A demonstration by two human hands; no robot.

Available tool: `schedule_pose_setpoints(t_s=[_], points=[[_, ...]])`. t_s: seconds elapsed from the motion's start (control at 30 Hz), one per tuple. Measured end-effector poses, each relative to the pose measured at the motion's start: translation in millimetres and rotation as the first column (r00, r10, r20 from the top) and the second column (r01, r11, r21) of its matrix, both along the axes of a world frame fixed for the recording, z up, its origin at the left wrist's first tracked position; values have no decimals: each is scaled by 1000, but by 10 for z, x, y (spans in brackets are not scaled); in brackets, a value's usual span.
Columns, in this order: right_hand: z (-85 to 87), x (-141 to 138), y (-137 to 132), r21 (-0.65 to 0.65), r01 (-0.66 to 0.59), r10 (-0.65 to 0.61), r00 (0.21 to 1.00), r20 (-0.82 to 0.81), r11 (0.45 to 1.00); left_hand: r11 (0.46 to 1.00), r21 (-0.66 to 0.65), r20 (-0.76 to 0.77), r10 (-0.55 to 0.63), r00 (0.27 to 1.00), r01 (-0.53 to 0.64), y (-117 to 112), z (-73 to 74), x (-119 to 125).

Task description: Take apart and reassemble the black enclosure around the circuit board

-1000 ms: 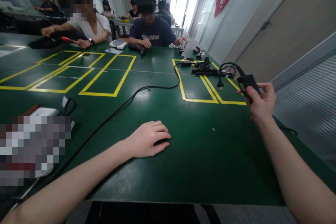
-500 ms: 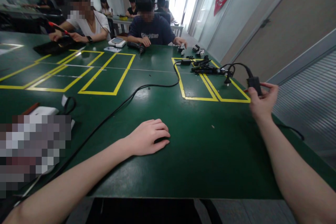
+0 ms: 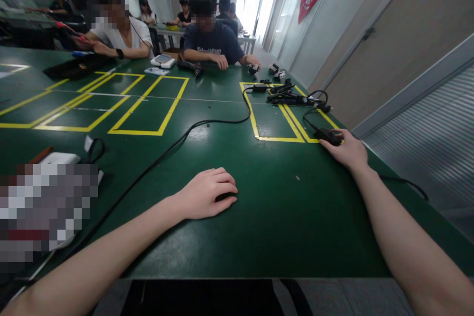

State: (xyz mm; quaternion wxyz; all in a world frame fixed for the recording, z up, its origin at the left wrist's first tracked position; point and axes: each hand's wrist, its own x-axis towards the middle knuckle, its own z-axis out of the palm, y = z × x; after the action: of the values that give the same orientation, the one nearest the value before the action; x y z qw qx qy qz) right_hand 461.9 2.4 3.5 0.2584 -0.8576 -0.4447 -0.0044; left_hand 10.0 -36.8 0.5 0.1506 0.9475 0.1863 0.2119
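Note:
My left hand rests palm down on the green table, its fingers loosely bent and the thumb apart, holding nothing. Over at the right edge, my right hand grips a black power adapter between thumb and fingers. The adapter is low, at the near end of the right-hand yellow tape rectangle; whether it fully rests on the table I cannot tell. A thin black cord runs from it towards a heap of black cables farther back.
A long black cable crosses the green table to a small black box. Opposite sit two people, near a power drill and a white device. Small black-and-white parts lie at the far right. A blurred-out item lies left.
My right hand has lowered the adapter and brought it left, from above the table's edge to the tape rectangle. The cord and plug shifted with it. My left hand has stayed put.

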Motion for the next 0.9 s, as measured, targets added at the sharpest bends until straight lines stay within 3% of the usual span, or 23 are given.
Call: schedule_pose_setpoints(t_s=[0.17,0.43,0.67,0.73,0.9], points=[[11,-13,11,21,-11,12,1000,-27,1000,1000,2,6,-3,1000,3,1,9,0],[47,35,-23,88,161,-146,976,-162,983,1000,1,3,-11,1000,11,5,-12,-6],[84,-9,-43,156,218,-182,959,-217,963,1000,-14,-5,-7,1000,7,1,11,-12],[108,4,-47,184,212,-180,968,-177,960,1000,-15,-11,-5,1000,5,-1,12,-13],[100,161,-29,166,54,-70,993,92,985,1000,-9,-18,-5,1000,4,-2,18,-10]])
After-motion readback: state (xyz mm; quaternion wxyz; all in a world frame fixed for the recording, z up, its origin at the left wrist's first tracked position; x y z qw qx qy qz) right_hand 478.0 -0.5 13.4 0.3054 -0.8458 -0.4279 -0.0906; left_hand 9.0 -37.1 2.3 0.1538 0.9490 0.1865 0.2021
